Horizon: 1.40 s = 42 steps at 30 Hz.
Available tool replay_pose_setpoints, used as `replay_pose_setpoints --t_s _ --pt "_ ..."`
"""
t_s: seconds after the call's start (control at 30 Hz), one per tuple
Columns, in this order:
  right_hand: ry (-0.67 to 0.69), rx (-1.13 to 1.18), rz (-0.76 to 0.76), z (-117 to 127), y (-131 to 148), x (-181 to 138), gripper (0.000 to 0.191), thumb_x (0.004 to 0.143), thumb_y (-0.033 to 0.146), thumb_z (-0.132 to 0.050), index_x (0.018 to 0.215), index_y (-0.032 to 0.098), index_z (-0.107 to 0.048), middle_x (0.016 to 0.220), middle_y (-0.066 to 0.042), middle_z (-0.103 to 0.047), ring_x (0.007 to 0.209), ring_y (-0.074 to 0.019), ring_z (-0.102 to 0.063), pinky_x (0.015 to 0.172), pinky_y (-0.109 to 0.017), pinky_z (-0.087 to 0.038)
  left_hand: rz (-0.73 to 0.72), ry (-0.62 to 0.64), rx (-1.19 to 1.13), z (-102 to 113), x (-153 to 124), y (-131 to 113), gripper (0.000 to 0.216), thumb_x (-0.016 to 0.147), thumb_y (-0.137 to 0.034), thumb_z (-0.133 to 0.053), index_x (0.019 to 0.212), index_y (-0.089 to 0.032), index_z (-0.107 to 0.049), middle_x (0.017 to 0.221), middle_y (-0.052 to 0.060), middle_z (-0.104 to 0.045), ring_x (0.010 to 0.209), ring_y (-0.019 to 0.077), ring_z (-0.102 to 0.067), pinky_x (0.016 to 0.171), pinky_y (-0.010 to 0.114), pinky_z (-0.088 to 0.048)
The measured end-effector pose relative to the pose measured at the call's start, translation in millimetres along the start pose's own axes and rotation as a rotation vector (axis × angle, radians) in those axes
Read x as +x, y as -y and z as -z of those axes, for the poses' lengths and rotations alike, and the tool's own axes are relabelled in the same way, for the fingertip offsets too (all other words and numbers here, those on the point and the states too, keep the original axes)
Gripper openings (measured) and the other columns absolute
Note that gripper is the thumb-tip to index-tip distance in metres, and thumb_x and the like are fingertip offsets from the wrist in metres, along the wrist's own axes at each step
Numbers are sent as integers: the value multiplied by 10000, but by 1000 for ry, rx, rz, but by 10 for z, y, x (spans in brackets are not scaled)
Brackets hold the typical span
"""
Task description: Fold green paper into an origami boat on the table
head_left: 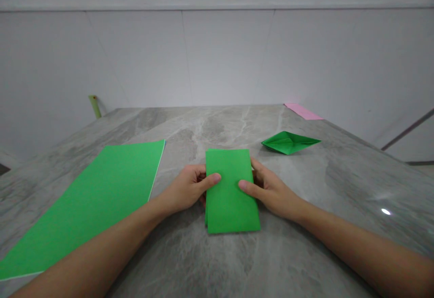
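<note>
A folded green paper sheet lies on the grey marble table, straight in front of me. My left hand grips its left edge, thumb pressed on top and fingers curled beside and under it. My right hand holds the right edge the same way, thumb on the paper. Both hands pinch the sheet from either side.
A large flat green sheet lies to the left. A folded green paper boat shape sits at the right rear, and a pink sheet lies at the far right corner. A small green object leans against the white wall.
</note>
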State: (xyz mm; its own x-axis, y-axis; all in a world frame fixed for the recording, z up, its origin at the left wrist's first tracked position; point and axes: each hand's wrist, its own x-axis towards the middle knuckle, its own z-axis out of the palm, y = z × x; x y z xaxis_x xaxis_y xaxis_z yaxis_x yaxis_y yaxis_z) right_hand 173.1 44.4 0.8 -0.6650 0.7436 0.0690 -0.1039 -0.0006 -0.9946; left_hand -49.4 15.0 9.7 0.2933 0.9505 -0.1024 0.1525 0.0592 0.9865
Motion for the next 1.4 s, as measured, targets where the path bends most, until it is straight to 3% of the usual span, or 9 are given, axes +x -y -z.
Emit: replay_pose_setpoints --t_s 0.23,0.33,0.47,1.1,1.4 --pt "-137 141 -63 -3 -6 22 546 784 425 -742 1242 213 -533 1110 -90 -706 916 -230 -699 795 -359 -563 3 79 -113 5 -24 -21 473 757 -635 -686 782 -166 -625 606 46 -686 496 181 -668 451 250 -529" --pt "-231 192 -91 18 9 33 529 765 407 -749 1217 217 -550 1084 -80 -719 847 -218 -710 705 -322 -560 -24 143 -194 23 -28 -34 428 800 -585 -680 797 -164 -602 622 45 -692 546 191 -701 469 245 -547" --pt "-295 218 -119 0 42 26 509 739 418 -746 1183 223 -590 970 -65 -743 777 -222 -711 619 -301 -540 -35 135 -201 19 -39 -51 417 792 -558 -705 738 -159 -595 595 36 -681 545 186 -702 470 235 -543" --pt "-306 214 -135 -21 78 3 503 726 446 -761 1139 207 -604 894 -54 -749 695 -204 -705 599 -294 -538 -54 174 -141 18 -36 -29 393 834 -527 -677 730 -149 -657 619 54 -704 560 171 -704 510 227 -532" --pt "-287 208 -102 -10 50 -2 482 766 448 -740 1152 193 -603 956 -72 -750 734 -212 -715 637 -316 -555 -72 206 -131 19 -23 -19 423 837 -542 -669 730 -133 -658 632 54 -714 560 156 -702 513 211 -525"
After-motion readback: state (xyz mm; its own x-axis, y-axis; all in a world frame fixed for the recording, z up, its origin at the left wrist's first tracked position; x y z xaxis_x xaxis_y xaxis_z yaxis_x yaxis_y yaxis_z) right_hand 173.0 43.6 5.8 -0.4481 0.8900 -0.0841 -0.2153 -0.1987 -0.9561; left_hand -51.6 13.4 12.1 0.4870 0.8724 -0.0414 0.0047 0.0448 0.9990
